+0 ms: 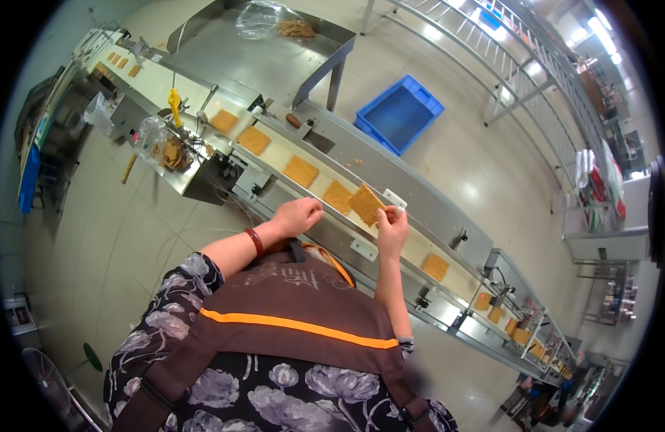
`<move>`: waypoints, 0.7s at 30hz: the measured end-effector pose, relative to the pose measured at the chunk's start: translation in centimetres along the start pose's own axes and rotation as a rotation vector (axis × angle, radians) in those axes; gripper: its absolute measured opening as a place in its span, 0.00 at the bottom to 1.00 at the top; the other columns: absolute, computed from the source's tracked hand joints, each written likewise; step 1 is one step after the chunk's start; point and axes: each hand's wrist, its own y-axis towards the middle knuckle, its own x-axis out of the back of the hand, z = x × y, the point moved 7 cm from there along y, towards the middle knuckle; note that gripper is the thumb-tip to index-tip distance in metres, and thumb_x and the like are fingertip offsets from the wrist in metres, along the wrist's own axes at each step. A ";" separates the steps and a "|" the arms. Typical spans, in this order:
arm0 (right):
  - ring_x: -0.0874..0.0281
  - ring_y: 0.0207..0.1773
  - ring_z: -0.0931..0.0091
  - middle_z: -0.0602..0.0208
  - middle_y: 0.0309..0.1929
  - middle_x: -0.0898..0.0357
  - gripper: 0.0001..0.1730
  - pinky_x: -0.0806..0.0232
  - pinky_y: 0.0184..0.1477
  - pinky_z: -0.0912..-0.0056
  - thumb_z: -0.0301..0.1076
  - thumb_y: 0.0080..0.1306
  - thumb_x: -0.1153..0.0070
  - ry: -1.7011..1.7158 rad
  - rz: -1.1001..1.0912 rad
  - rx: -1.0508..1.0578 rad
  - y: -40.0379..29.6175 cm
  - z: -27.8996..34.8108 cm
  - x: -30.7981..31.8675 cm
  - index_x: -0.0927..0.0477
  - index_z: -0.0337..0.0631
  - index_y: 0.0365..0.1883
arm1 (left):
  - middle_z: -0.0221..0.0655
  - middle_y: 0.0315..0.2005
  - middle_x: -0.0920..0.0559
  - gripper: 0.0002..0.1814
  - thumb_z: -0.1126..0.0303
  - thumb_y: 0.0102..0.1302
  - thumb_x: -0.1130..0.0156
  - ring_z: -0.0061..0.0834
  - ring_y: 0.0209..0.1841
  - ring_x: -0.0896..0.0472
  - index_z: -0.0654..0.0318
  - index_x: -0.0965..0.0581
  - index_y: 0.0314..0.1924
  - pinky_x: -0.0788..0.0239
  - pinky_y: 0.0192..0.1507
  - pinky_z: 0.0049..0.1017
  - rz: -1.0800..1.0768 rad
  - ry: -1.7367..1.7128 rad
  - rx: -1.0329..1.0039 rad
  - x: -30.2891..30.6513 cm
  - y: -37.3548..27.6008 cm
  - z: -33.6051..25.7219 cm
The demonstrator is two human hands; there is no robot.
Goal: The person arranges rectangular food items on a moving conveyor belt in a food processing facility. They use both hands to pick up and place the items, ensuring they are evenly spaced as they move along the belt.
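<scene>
My right hand (pixel 393 224) pinches one corner of a square, golden-brown flat food piece (pixel 366 204), held tilted above a pale conveyor belt (pixel 401 241). My left hand (pixel 300 215) rests near the belt's near rail, fingers curled; whether something small is inside them cannot be told. Just beyond it, another square piece (pixel 337 196) lies on the belt, partly overlapped in view by the held one. Up the belt to the left lie more such squares, among them one piece (pixel 300 171) and another (pixel 253 141). Down the belt to the right is a single square (pixel 435 267).
A blue plastic crate (pixel 401 116) stands on the floor beyond the belt. A steel table (pixel 224 54) at the top holds a clear bag and brown pieces. At left, a steel tray (pixel 175 181) holds broken pieces. Metal railings (pixel 505 65) stand top right. Machinery continues lower right.
</scene>
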 end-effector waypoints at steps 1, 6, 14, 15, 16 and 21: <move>0.24 0.30 0.83 0.72 0.30 0.21 0.08 0.30 0.32 0.77 0.29 0.64 0.38 0.060 0.013 -0.078 0.5 -1.1 -0.4 0.25 0.38 0.37 | 0.39 0.35 0.18 0.11 0.60 0.68 0.44 0.43 0.40 0.19 0.58 0.21 0.39 0.28 0.40 0.36 -0.015 -0.005 0.018 0.0 -0.4 1.2; 0.25 0.33 0.83 0.73 0.33 0.22 0.08 0.30 0.31 0.80 0.32 0.66 0.37 0.284 0.113 -0.312 2.1 -4.7 -3.5 0.23 0.41 0.39 | 0.41 0.33 0.17 0.12 0.59 0.68 0.44 0.44 0.39 0.18 0.59 0.21 0.39 0.28 0.39 0.38 -0.246 -0.058 0.261 1.7 -4.7 10.1; 0.26 0.31 0.81 0.71 0.33 0.24 0.08 0.31 0.28 0.79 0.30 0.65 0.38 0.307 0.182 -0.409 3.8 -6.4 -10.5 0.24 0.41 0.39 | 0.54 0.40 0.16 0.23 0.53 0.64 0.43 0.53 0.46 0.19 0.67 0.19 0.46 0.29 0.49 0.44 0.093 0.204 0.741 0.8 -16.9 26.2; 0.26 0.31 0.81 0.70 0.33 0.24 0.08 0.32 0.27 0.79 0.30 0.65 0.38 0.302 0.189 -0.408 4.0 -6.6 -11.2 0.24 0.40 0.39 | 0.56 0.41 0.17 0.25 0.53 0.62 0.42 0.54 0.47 0.19 0.70 0.19 0.46 0.29 0.51 0.44 0.240 0.201 0.786 0.1 -18.0 26.8; 0.28 0.28 0.81 0.69 0.31 0.24 0.08 0.34 0.25 0.79 0.30 0.65 0.38 0.317 0.184 -0.412 4.0 -6.6 -12.0 0.25 0.40 0.38 | 0.56 0.41 0.17 0.25 0.53 0.62 0.42 0.54 0.47 0.19 0.71 0.19 0.45 0.29 0.51 0.44 0.266 0.178 0.785 -0.4 -18.8 26.8; 0.29 0.23 0.81 0.69 0.28 0.25 0.09 0.37 0.22 0.79 0.29 0.65 0.38 0.321 0.254 -0.385 4.9 -7.4 -15.0 0.25 0.37 0.37 | 0.57 0.42 0.17 0.27 0.52 0.61 0.43 0.54 0.47 0.20 0.73 0.19 0.45 0.29 0.51 0.42 0.300 0.010 0.760 -1.1 -17.9 23.3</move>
